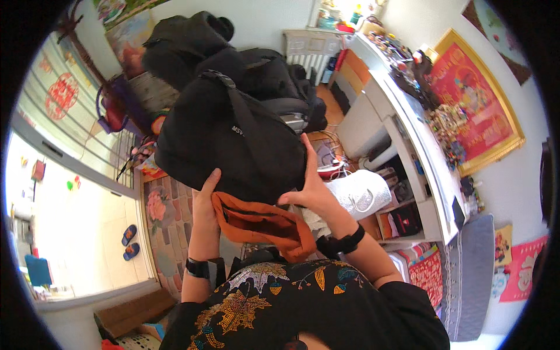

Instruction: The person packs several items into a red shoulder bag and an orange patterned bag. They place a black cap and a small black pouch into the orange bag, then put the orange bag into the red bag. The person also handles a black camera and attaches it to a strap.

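Note:
My left hand (205, 197) grips the lower left side of a black fabric bag (197, 135), its thumb lying over the cloth. On the bag's right side, my right hand (308, 188) has its fingers along the edge and its thumb near the bottom corner. The bag has a wide strap and bears light writing. An orange cloth pouch or lining (262, 227) hangs open below the bag, between my forearms and against my dark shirt. More black bags (271, 74) are piled just behind the held one.
A silver-white handbag (363, 197) lies at the right, by a white cabinet (363, 113) with open shelves. Cables (332, 144) trail over the floor beyond it. A glass sliding door frame (74, 162) stands at the left, with slippers (130, 243) past it. A purple bag (131, 100) hangs at upper left.

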A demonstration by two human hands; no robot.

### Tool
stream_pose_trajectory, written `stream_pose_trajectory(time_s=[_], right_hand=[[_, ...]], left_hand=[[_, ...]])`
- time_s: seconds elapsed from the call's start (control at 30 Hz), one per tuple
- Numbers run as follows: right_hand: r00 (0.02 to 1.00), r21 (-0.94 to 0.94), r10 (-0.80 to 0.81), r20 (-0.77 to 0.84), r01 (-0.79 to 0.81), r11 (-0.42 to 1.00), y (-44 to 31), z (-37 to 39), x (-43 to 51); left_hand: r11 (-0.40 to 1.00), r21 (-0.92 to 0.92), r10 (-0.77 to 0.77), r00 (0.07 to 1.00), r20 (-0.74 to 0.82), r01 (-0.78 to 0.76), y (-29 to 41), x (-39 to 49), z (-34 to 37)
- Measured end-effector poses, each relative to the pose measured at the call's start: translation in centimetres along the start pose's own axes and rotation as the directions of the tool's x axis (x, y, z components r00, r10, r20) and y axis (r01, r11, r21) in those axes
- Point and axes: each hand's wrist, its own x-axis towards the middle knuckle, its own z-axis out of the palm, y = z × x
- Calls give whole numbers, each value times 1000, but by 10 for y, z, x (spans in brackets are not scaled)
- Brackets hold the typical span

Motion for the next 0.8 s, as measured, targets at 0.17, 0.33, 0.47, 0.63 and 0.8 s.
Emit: stream_pose_trajectory(time_s=[0.17,0.33,0.47,0.63,0.8], right_hand=[[986,-170,163,-31,-166,971,9,88,38],[945,-503,312,103,-221,836,35,133,92],[992,-690,76,96,12,723,76,125,143],[972,-765,235,-8,-157,625,111,52,198],[850,-313,525,-28,-507,803,61,59,259]], left_hand=[[951,185,270,957,-100,-249,39,7,-57],[936,126,351,899,-261,-329,119,54,-161],[897,164,443,820,-363,-412,201,82,-251],[893,49,414,775,-478,-447,270,95,-347],[914,9,348,771,-533,-406,291,123,-415]])
